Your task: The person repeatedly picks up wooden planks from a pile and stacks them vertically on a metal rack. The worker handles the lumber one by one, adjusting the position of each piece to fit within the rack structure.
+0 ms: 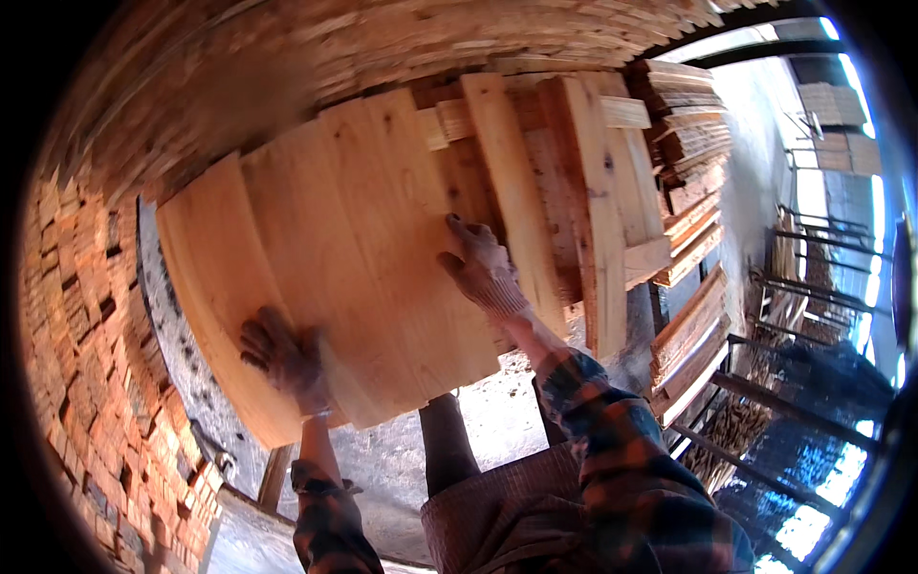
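So both gloved hands are on a bundle of pale wooden boards [325, 258] held flat out front. Left hand [285, 356] has its grip curled round the near bottom edge, fingers pressed on the wood. Right hand [481, 268] lies on the top face at the right side, fingers spread flat. Just behind sits a wooden pallet [583, 210], stacked planks [693, 153] to its right, and a brick wall [86, 316] on the left. No labels or signs visible anywhere
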Demonstrator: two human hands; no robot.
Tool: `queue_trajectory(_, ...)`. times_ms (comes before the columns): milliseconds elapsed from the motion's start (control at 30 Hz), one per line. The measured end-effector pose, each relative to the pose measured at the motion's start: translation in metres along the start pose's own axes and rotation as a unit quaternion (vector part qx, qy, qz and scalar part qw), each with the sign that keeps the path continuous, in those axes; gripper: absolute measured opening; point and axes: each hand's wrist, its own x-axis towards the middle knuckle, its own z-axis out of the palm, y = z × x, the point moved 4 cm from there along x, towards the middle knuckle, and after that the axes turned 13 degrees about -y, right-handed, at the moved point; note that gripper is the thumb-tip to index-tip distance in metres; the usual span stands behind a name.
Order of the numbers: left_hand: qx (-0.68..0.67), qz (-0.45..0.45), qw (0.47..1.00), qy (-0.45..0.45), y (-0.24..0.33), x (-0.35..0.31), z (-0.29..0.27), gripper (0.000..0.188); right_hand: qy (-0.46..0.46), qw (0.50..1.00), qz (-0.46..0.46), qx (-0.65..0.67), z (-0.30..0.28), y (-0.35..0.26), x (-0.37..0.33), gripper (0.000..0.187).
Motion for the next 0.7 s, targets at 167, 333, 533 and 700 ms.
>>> queue_trajectory(167, 0.016, -0.057, 0.99, -0.127, 0.002, 0.002, -0.006, 0.085, 0.215, 0.963, 0.004, -0.163, -0.104, 0.115, -0.036, 0.088)
queue_trajectory(333, -0.153, -0.038, 0.986, -0.049, -0.018, 0.01, 0.002, 0.073, 0.098, 0.973, 0.203, -0.052, -0.132, 0.161, -0.022, 0.111)
queue_trajectory(533, -0.327, 0.107, 0.938, 0.048, 0.16, -0.03, -0.091, 0.065, 0.074, 0.992, -0.032, 0.095, -0.165, 0.224, -0.018, 0.104)
queue_trajectory(700, -0.29, 0.163, 0.942, 0.042, 0.25, -0.049, -0.106, 0.07, 0.075, 0.993, 0.043, 0.075, -0.227, 0.291, -0.01, 0.105)
